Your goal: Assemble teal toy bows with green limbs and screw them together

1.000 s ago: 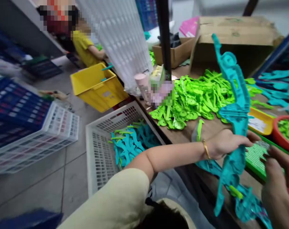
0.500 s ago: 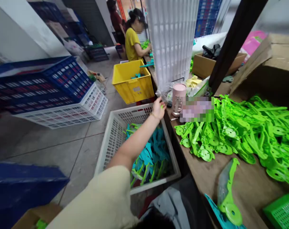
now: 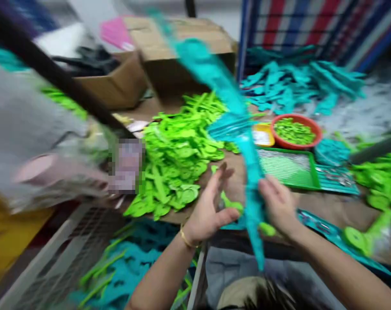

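Observation:
A long teal plastic piece (image 3: 237, 107), blurred by motion, stands tilted in front of me, its narrow end pointing down. My right hand (image 3: 279, 204) grips it by its lower part. To the left of it, my left hand (image 3: 208, 209) has its fingers and thumb apart and appears to hold nothing. Behind that hand, a bright green plastic part (image 3: 229, 201) shows in part over the table edge. A big heap of flat green plastic parts (image 3: 172, 155) lies on the table (image 3: 234, 165) beyond my left hand.
A grey-white crate (image 3: 50, 254) with teal and green pieces stands low on the left. On the table are a red bowl (image 3: 319, 135) of small green parts, a green tray (image 3: 287, 187), a teal pile (image 3: 298, 84) and cardboard boxes (image 3: 189, 36). A dark post (image 3: 69, 82) slants at left.
The view has swung right, from the crate to the table. My left hand has come back from beside the pink cup. My right hand is now in view, holding the teal piece.

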